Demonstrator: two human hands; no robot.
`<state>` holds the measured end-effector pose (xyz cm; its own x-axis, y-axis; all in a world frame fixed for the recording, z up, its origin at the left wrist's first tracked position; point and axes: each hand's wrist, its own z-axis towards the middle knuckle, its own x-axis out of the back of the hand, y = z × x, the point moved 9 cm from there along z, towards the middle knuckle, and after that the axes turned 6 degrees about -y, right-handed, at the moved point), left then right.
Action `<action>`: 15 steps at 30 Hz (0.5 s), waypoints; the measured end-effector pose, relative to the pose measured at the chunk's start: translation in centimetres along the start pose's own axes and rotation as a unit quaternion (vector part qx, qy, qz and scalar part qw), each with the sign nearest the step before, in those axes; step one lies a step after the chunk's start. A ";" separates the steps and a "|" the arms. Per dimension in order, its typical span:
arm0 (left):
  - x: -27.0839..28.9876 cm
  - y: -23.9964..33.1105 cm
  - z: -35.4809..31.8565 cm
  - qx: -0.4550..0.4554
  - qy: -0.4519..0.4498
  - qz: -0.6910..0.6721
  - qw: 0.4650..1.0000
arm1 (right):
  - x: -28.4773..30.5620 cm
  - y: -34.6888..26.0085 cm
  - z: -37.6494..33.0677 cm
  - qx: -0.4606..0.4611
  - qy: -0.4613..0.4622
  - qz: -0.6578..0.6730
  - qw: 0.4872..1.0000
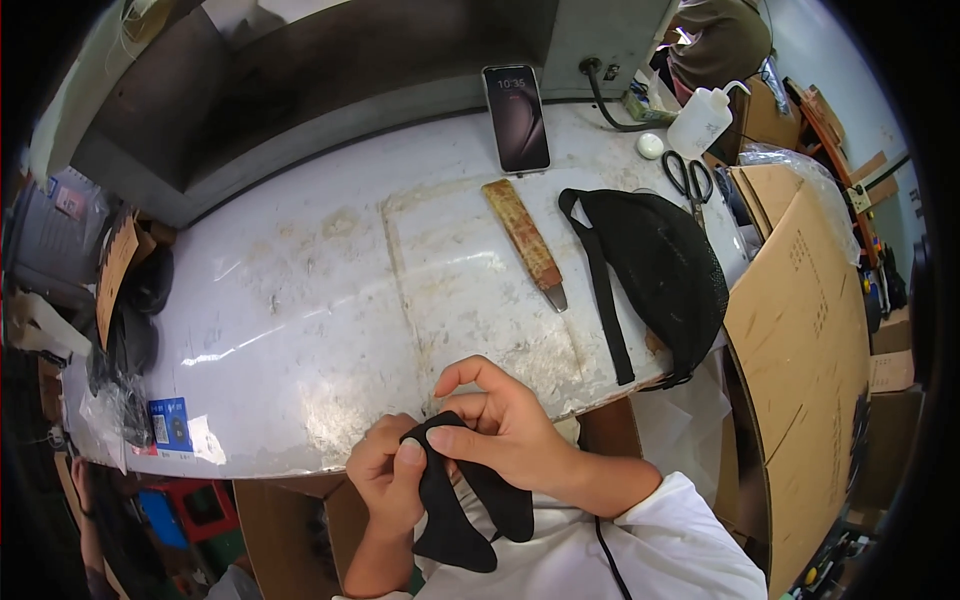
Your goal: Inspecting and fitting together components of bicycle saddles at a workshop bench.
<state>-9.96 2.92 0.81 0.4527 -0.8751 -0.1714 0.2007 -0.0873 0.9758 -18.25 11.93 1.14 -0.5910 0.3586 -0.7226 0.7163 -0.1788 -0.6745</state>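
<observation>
Close to my body, in front of the table's near edge, I hold a soft black piece [452, 520] with two wide ends hanging down; its exact kind is not clear. My left hand [388, 470] pinches its upper left part between thumb and fingers. The right hand [500, 425] presses its thumb on the upper bend of the same piece, forefinger raised and curled. Both hands meet near the top of the piece, and the fingers behind it are partly hidden.
On the worn white table [300, 300] lie a knife with a wrapped handle [525, 235], a black waist bag [655, 270] and scissors [688, 180]. A phone [517, 120] leans at the back near a white squeeze bottle [700, 122]. Cardboard [800, 370] stands right; another person [720, 45] is behind.
</observation>
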 end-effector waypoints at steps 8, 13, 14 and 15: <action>-1.0 -1.5 -0.5 0.158 -0.008 -0.159 0.975 | 0.7 -0.7 0.2 0.126 0.037 -0.225 0.965; -0.2 -2.6 -0.6 0.230 0.033 -0.179 0.956 | -1.1 -2.8 -0.2 0.128 -0.031 -0.507 0.852; -0.2 -2.8 -0.5 0.218 0.027 -0.181 0.959 | -1.7 -3.6 -0.3 0.182 -0.027 -0.541 0.820; -0.2 -2.8 -0.5 0.219 0.026 -0.182 0.958 | -1.7 -3.9 -0.4 0.181 -0.026 -0.541 0.821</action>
<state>-10.18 3.60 -1.95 0.4672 -0.7251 -0.5060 -0.0262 -0.5834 0.8118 -19.87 12.36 5.06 -0.8296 0.4498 0.3310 -0.3911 -0.0449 -0.9192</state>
